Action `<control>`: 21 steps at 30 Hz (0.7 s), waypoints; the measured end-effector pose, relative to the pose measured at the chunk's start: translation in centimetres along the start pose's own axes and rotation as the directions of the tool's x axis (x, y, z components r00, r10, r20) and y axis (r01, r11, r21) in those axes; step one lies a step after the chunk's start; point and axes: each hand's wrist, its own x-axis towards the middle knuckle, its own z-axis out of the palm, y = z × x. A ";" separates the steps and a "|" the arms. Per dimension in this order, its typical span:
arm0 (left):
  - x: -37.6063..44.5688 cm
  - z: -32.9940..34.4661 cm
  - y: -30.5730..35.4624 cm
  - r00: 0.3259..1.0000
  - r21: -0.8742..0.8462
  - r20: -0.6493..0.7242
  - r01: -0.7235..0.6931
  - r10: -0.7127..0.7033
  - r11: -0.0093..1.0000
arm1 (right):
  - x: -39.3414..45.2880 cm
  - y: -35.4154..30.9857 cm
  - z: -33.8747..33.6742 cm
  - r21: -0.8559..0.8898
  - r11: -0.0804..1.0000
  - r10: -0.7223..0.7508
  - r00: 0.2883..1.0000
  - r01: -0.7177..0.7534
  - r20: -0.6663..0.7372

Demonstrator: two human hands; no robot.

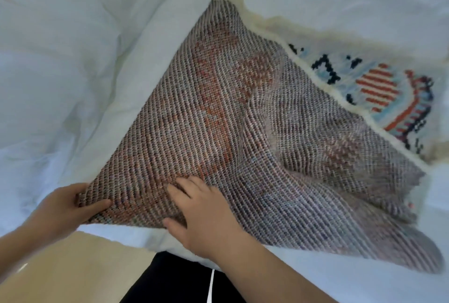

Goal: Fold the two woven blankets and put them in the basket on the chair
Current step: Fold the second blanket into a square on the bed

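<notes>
Our left hand (pixel 65 208) pinches the woven blanket (pixel 243 132) corner on the bed (pixel 73 60); right hand (pixel 201 215) fingers press flat. We should align edges before creasing.

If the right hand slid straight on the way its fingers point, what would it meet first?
Only more blanket: the right hand lies flat on its muted back, fingers pointing up-left. Beyond the blanket's left edge, probably the white bedding.

A woven blanket (pixel 243 128) lies folded over on white bedding (pixel 73 60), its muted reverse side up and its patterned face showing toward the bedding's right edge. The left hand (pixel 65 208) pinches the blanket's near corner at the bedding's near edge, while the right hand (pixel 206 215) rests flat on the weave beside it.
</notes>
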 end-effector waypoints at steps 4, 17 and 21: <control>6.6 3.8 -6.0 0.941 0.181 -0.259 -0.174 0.217 0.968 | -3.3 3.0 -1.7 0.045 0.982 0.186 0.979 -0.182 -0.090; -3.1 17.9 36.1 0.526 0.480 0.195 -0.787 0.828 0.387 | -17.1 20.0 -9.5 0.693 0.646 0.763 0.261 -0.319 -0.591; -4.0 23.8 43.4 0.496 0.559 0.302 -0.784 0.814 0.270 | -21.3 29.0 -9.5 0.722 0.521 0.853 0.237 -0.455 -0.466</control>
